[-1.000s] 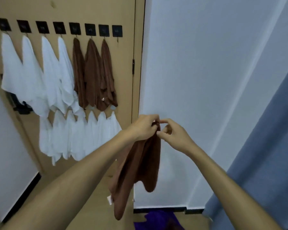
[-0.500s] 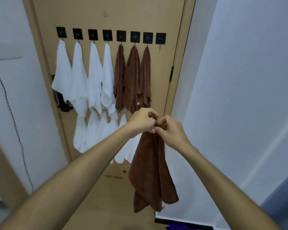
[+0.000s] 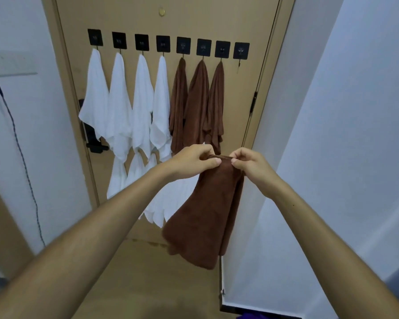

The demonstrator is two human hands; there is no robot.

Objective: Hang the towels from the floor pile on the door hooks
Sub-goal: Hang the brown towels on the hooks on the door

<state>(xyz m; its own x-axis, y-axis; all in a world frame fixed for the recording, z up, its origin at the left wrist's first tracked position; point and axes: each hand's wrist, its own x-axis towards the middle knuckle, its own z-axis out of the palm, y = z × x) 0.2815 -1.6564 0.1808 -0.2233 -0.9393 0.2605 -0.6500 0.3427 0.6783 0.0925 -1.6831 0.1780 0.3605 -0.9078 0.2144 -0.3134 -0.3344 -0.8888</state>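
Note:
A brown towel (image 3: 204, 217) hangs in front of me, pinched along its top edge by my left hand (image 3: 194, 161) and my right hand (image 3: 248, 163), which sit close together. On the tan door (image 3: 217, 19) runs a row of black square hooks. Several white towels (image 3: 119, 104) hang from the left hooks and three brown towels (image 3: 197, 102) from the following ones. The rightmost hook (image 3: 241, 51) is bare. More white towels (image 3: 134, 171) hang from a lower row, partly hidden behind my arms.
A black door handle (image 3: 91, 137) sticks out at the door's left, behind the white towels. White walls (image 3: 355, 111) close in on both sides. A dark cable (image 3: 21, 153) runs down the left wall. A scrap of purple cloth (image 3: 251, 316) shows at the bottom edge.
My view has swung left and closer, so the door is now centred. My hands have drawn slightly apart along the towel's top edge, and the towel hangs wider.

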